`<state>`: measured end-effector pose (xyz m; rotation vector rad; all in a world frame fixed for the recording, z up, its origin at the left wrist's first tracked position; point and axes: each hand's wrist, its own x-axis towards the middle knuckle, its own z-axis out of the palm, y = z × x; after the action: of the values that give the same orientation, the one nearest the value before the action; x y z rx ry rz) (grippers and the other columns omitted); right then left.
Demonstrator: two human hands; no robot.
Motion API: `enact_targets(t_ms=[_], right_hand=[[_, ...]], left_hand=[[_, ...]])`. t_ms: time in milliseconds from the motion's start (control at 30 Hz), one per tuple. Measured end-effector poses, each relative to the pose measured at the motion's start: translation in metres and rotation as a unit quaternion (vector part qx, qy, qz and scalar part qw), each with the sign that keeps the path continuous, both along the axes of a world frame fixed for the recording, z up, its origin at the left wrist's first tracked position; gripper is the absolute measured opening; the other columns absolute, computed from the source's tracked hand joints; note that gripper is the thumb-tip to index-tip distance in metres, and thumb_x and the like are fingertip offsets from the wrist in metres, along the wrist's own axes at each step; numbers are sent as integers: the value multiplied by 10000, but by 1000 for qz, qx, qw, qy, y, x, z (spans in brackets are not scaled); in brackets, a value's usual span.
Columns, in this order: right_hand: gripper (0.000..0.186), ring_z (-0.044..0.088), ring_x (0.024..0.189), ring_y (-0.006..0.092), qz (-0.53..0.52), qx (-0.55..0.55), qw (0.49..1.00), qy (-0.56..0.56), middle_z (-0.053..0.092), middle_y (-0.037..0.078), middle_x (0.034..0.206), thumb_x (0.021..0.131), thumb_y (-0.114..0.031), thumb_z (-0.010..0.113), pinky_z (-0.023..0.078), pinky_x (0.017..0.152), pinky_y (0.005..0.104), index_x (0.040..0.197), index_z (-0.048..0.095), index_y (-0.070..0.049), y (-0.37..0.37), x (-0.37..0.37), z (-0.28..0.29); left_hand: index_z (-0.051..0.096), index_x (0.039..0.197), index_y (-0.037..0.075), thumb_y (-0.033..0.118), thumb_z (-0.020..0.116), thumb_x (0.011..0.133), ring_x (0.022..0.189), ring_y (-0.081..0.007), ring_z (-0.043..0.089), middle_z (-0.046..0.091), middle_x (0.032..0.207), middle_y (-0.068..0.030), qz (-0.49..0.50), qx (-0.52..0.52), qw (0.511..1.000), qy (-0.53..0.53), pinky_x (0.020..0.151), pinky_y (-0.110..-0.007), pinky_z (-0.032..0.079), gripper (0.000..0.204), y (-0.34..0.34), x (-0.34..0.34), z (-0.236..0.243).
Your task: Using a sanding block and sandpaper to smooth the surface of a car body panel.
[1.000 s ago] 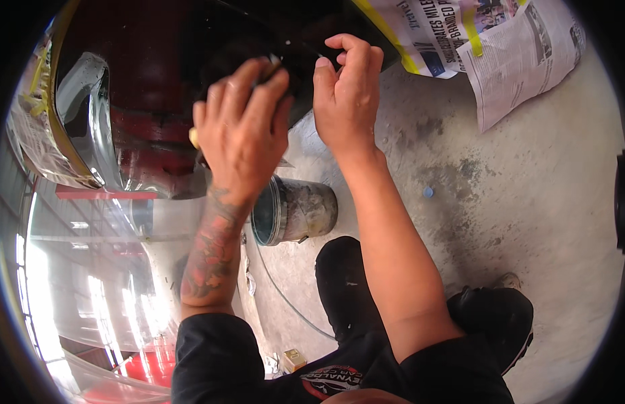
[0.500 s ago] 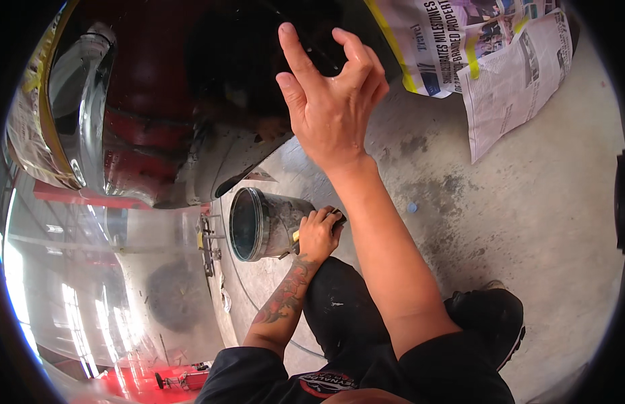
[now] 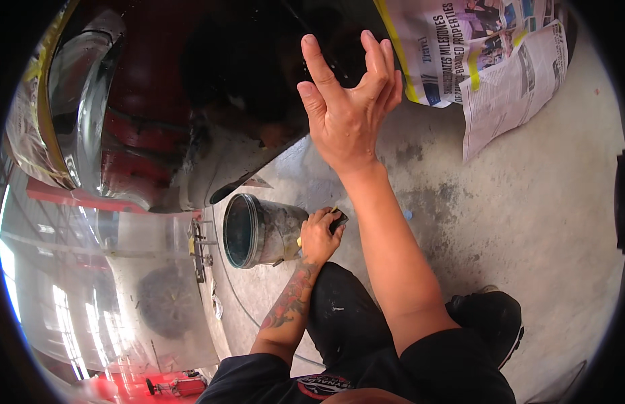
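My right hand point(image 3: 353, 128) is raised beside the glossy dark car body panel point(image 3: 157, 87), wet, its fingers apart and nothing in them. Whether the fingertips touch the panel I cannot tell. Water drops show on the panel near them. My left hand point(image 3: 318, 237) is lower, close to my knee, with its fingers closed around a small black block point(image 3: 338, 220). A bit of something yellow point(image 3: 299, 242) shows by its wrist side. Just left of that hand is a grimy bucket point(image 3: 275, 232), its dark mouth facing left in the picture.
Newspaper point(image 3: 514, 87) edged with yellow tape hangs at the upper right. A headlight point(image 3: 86, 87) with taped masking beside it is at upper left. Clear plastic sheeting point(image 3: 164, 262) covers something at left. A red jack-like tool point(image 3: 181, 386) lies lower left on the floor.
My right hand has shifted right and slightly back toward me, its fingers straightening. My left hand stays by the knee with the black block. The whole view has shifted a little.
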<state>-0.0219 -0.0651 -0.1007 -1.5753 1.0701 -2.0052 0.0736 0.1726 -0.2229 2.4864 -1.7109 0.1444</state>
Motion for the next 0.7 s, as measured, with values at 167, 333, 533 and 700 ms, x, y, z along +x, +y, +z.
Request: enact_targets(t_ms=[167,333,533,700], right_hand=[[541,274,1500,473,-5,-39,999,-7,290,177,1612,951,-416,719,225,1116,751,1467,570,-484,-11,-6,28],[502,273,1499,490,-20,-79,997,15,318,191,1606,991,-433,666,176,1168,719,1486,581,-413,-25,-29,75],[596,223,1539,507,23,-82,995,46,293,246,1638,987,-366,680,177,1154,768,1558,511,-331,-31,-51,110],[644,216,1541,509,44,-57,996,46,257,243,1656,971,-353,706,171,1150,780,1575,484,-325,-25,-49,102]], left_hand=[[783,1077,96,170,839,780,1071,-297,664,712,1230,-79,14,-7,1000,18,874,-419,498,311,1,-1,0],[783,1080,91,167,845,773,1065,-304,665,711,1231,-84,19,3,999,44,881,-426,504,322,5,4,-3],[781,1084,91,174,848,773,1061,-309,665,708,1239,-85,19,28,998,47,886,-430,506,329,5,2,-2],[779,1087,93,186,850,773,1066,-308,664,709,1241,-81,43,59,996,45,900,-428,507,335,1,1,-4]])
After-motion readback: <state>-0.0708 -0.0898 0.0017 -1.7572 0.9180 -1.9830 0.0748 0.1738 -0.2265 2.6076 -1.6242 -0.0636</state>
